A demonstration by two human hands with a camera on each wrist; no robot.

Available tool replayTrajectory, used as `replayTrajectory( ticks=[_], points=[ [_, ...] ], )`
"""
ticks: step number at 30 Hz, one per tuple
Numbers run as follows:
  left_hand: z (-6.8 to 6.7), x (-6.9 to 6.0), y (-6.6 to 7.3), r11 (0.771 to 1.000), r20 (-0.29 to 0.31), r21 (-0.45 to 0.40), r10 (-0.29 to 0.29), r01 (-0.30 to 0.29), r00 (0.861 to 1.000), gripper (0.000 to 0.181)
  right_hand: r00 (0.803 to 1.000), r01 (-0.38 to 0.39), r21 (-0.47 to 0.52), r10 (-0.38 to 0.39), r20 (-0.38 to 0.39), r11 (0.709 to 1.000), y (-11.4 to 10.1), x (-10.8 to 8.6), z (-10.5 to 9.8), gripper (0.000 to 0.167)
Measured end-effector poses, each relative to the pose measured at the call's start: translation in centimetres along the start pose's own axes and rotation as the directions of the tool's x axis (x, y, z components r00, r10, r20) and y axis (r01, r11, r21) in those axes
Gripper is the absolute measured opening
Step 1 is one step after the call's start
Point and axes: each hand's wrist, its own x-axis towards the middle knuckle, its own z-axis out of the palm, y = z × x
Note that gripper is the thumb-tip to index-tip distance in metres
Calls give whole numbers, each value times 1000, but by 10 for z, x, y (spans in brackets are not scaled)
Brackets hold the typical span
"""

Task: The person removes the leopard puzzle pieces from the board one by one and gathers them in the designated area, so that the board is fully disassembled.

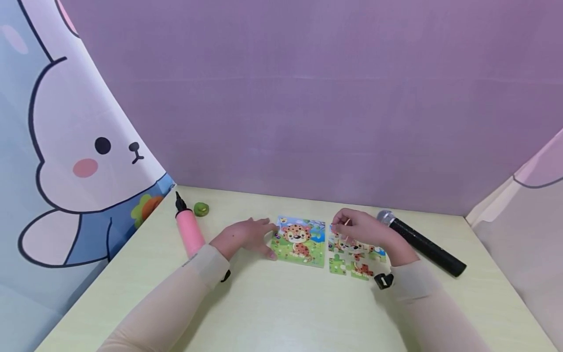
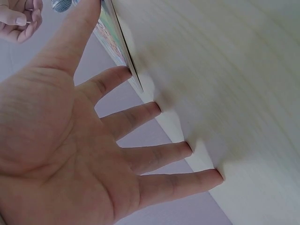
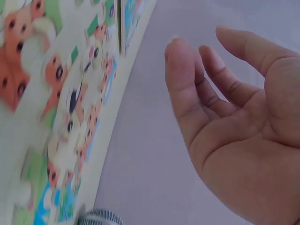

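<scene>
A square leopard puzzle board (image 1: pixel 313 252) lies on the table. My left hand (image 1: pixel 248 237) is at its left side, thumb and index finger touching the edge; the other fingertips rest on the table, spread and straight, in the left wrist view. Right of the board lie several loose leopard puzzle pieces (image 1: pixel 337 265), with gaps between some of them. Over their far side hovers my right hand (image 1: pixel 362 227). Its fingers are loosely curled in the right wrist view, and I see nothing between them. This hand and its wrist hide some pieces in the head view.
A black microphone (image 1: pixel 428 247) with a silver head lies right of the pieces. On the left are a pink hand pump (image 1: pixel 190 232) with a black nozzle and a small green lump (image 1: pixel 201 209). A purple cloth (image 1: pixel 281 107) hangs behind the table.
</scene>
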Motion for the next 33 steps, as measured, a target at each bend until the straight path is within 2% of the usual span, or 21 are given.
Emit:
replayTrajectory(
  ticks=[9, 16, 25, 33],
  points=[
    [0, -1, 0, 1000, 4, -14, -12, 12, 1000, 94, 999, 27, 34, -29, 39, 999, -11, 21, 24, 35],
    [-1, -2, 1, 1000, 5, -20, -17, 17, 1000, 93, 996, 43, 26, -44, 79, 999, -15, 32, 40, 32],
    [0, -1, 1, 1000, 3, -12, -12, 12, 1000, 93, 993, 40, -42, -36, 109, 998, -18, 35, 48, 44],
    [-1, -4, 1, 1000, 6, -12, -14, 14, 1000, 93, 989, 37, -104, -22, 144, 994, -22, 35, 51, 37]
  ],
)
